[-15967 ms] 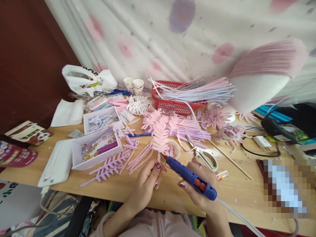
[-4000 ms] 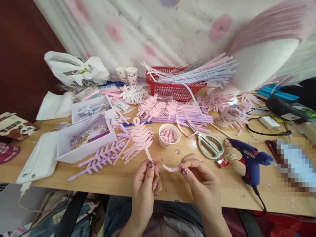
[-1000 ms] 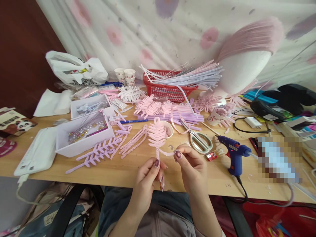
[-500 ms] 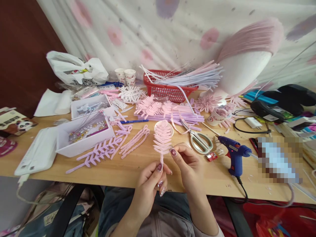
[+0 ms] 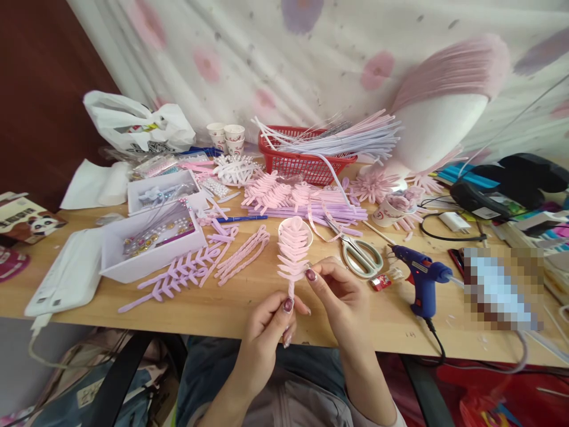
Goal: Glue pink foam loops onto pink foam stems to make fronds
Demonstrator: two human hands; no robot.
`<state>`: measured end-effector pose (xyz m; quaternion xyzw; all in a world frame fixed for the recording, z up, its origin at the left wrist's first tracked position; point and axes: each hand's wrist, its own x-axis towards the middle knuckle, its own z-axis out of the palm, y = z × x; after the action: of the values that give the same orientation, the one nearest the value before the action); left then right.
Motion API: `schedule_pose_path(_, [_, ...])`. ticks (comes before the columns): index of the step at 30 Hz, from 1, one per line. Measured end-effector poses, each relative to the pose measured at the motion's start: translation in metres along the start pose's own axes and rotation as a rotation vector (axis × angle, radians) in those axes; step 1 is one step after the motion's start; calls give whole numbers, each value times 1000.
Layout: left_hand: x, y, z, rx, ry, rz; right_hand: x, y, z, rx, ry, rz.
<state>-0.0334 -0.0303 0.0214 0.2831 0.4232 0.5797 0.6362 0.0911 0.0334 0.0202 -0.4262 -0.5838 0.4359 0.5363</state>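
Note:
A pink pipe-cleaner leaf (image 5: 293,252) stands upright before me, its paired loops fanning out from a twisted stem. My left hand (image 5: 269,329) pinches that stem near its lower end, between thumb and fingers. At the leaf's lower right edge, my right hand (image 5: 340,296) has thumb and forefinger closed on the tip of a side loop. Behind the leaf is a white paper cup (image 5: 307,232), partly covered by it. To the right of it lie scissors (image 5: 362,258) with pale handles.
A blue glue gun (image 5: 422,276) with its cord lies at right. Purple leaves (image 5: 178,276) and twisted pink strands (image 5: 242,255) lie at left, near a white box (image 5: 153,252) of beads. A red basket (image 5: 306,166) of pipe cleaners stands behind, beside a white mannequin head (image 5: 444,130).
The lower fingers of my left hand have curled in closer together. The leaf and my right hand have barely shifted.

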Motion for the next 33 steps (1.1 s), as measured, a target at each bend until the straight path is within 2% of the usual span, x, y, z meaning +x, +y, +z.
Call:
schedule_pose_path(10, [1, 0, -2, -50, 5, -4, -1, -5, 3, 30, 8, 5])
schedule_pose_path(17, [4, 3, -1, -112, 8, -60, -4, -10, 4, 103, 116, 30])
schedule_pose_path(25, [7, -5, -5, -199, -45, -87, -6, 3, 8, 154, 90, 88])
schedule_pose_path(33, [7, -9, -8, -232, -67, -68, -6, 0, 9, 122, 69, 90])
